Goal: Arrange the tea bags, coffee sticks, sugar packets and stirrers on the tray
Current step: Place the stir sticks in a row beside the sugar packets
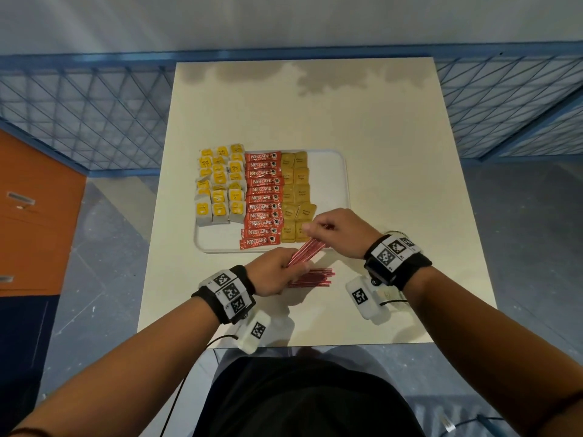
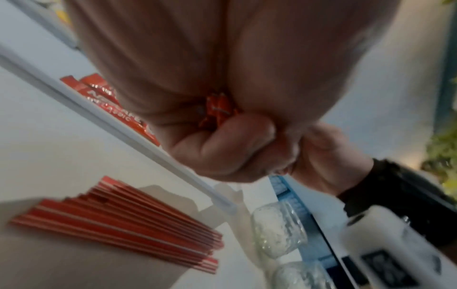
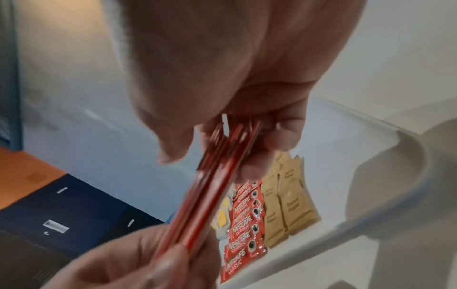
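A white tray [image 1: 328, 171] holds yellow tea bags [image 1: 219, 184] on its left, red coffee sticks [image 1: 262, 197] in the middle and brown sugar packets [image 1: 295, 197] to their right. Both hands hold one bundle of red stirrers [image 1: 307, 252] just above the tray's near edge. My left hand [image 1: 277, 269] grips the bundle's near end; my right hand [image 1: 334, 230] pinches its far end. The stirrers [image 3: 217, 176] run between the fingers in the right wrist view. A second pile of red stirrers [image 1: 312, 278] lies on the table by my left hand, also visible as stirrers [image 2: 118, 223].
The tray sits on a cream square table [image 1: 394, 216]. The tray's right strip is bare white. Blue mesh fencing [image 1: 79, 108] surrounds the table's far side. An orange and dark cabinet [image 1: 31, 216] stands at the left. Clear wrapped items [image 2: 277, 228] lie near the table edge.
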